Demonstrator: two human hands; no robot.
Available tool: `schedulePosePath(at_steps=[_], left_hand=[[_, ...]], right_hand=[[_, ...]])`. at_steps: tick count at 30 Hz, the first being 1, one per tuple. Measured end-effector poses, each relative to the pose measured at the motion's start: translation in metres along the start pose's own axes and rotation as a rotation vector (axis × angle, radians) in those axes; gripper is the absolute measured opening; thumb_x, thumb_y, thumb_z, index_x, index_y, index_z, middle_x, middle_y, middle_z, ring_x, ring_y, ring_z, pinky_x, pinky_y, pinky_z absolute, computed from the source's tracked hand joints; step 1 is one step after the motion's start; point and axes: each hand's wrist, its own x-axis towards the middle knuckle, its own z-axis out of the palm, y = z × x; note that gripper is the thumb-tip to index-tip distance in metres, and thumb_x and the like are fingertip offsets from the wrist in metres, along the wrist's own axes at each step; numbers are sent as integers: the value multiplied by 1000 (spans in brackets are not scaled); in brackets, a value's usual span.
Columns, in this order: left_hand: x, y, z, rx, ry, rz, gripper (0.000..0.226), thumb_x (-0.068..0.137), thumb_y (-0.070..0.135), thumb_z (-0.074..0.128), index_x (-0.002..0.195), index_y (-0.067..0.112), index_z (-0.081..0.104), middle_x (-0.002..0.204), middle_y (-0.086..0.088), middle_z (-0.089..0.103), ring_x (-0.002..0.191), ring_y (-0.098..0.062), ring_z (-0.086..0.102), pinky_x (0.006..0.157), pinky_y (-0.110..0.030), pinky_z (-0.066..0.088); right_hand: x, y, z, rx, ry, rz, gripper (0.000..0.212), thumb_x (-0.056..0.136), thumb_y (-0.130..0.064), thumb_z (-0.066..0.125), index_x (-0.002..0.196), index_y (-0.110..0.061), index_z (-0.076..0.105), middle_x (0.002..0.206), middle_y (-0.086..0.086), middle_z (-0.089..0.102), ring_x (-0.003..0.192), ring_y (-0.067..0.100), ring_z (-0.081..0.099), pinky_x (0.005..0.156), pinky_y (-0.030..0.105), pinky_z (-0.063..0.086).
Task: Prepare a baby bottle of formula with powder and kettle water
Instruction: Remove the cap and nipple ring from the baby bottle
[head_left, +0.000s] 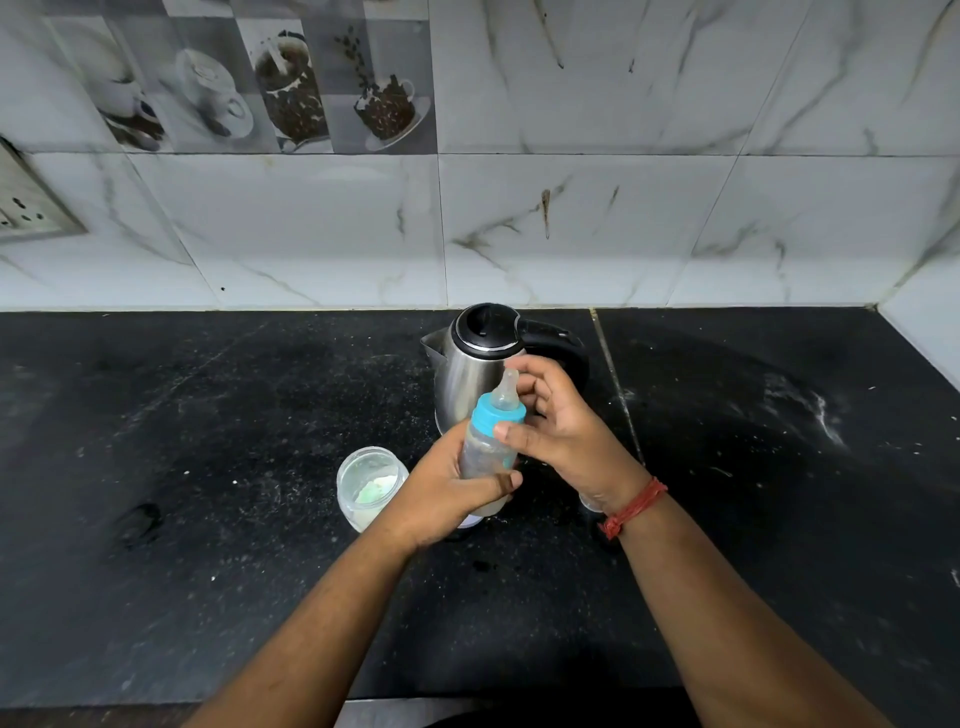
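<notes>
Baby bottle (488, 452) is held up over the black counter (208, 467), in front of the steel kettle (470, 364), tilted a bit with the teat end up and away from the camera. Left hand (441, 493) wraps the lower body of the bottle, fingers curled round it, thumb across the front near the base. Right hand (561, 431) is on the top end: thumb pressed on the blue collar ring (497, 413), fingers curled behind the clear teat (506, 389), so it grips the collar/teat area. Both hands are clamped on the same bottle, close together, nearly touching. Bottle body looks cloudy, with pale liquid low down; level hard to read. Kettle stands upright on the counter just behind the hands, black lid (485, 325) closed, spout to the left, black handle (558, 343) to the right, partly hidden by the right hand. Open clear jar (370, 486) with white powder and something pale green inside sits on the counter just left of the left hand, no lid on it. Small white object peeks out under the left hand, can't tell what. Red thread band (631, 506) on the right wrist. Marble-look tiled wall (571, 208) behind, socket plate (31, 208) at far left. White dust smears on the counter at right.
</notes>
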Motion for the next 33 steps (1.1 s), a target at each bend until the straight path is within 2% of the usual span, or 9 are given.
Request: schedulePosePath(at_steps=[3,6,10,14,16,19,23,29,33], left_hand=[[0,-1,0,-5,-7,1,50,80,15,79,126,15,59,105,-6,69,98,-21,65,100,-58,52],[0,-1,1,-24,-6,-7,52,79,17,81,126,16,60,103,-4,69,97,-21,64,100,-62,50],[1,0,2,-4,4,-16,54,77,17,80,127,16,59,100,7,72,96,-11,66,92,-40,56],[1,0,6,32,49,10,53,77,27,80,124,27,58,112,8,69,103,-3,65,95,-28,55],[2,0,6,100,76,37,53,79,36,78,126,34,53,125,7,59,113,2,60,103,-25,50],[4,-3,6,198,83,61,53,80,43,76,124,43,47,129,10,44,118,10,51,106,-18,42],[13,-19,11,240,102,106,56,82,28,84,127,34,51,131,3,56,119,-2,56,103,-19,45],[29,-42,21,422,172,117,54,78,12,87,121,28,59,118,11,64,108,4,59,87,-6,41],[35,-58,24,508,153,48,47,78,15,83,115,32,59,109,12,68,103,-6,64,85,-23,47]], right_hand=[[1,0,0,-49,-10,3,67,72,-36,80,131,-30,48,115,-2,58,106,6,60,98,31,52],[2,1,-1,0,16,-8,62,76,-21,79,131,-23,50,115,-1,61,105,6,61,97,32,52],[2,-3,-3,153,101,-41,55,80,-4,67,132,-9,51,122,6,62,109,11,61,94,30,51],[2,-7,-13,119,205,-79,46,82,-2,68,124,-18,60,119,-3,65,111,8,62,93,25,50],[-1,-4,-21,46,241,-67,41,87,3,70,121,-17,62,115,-9,67,107,2,64,90,21,51],[-8,11,-31,-67,294,-4,41,87,3,74,120,-19,64,118,-3,67,109,5,67,94,25,55],[-20,45,-40,-314,368,83,44,81,-4,80,111,-31,63,123,-3,58,112,12,64,100,30,54],[-28,88,-49,-789,297,137,47,78,-11,81,122,-14,63,120,-1,59,110,15,55,98,22,42],[-26,107,-49,-1059,173,165,52,80,-21,80,128,-14,62,126,3,64,121,26,52,110,35,38]])
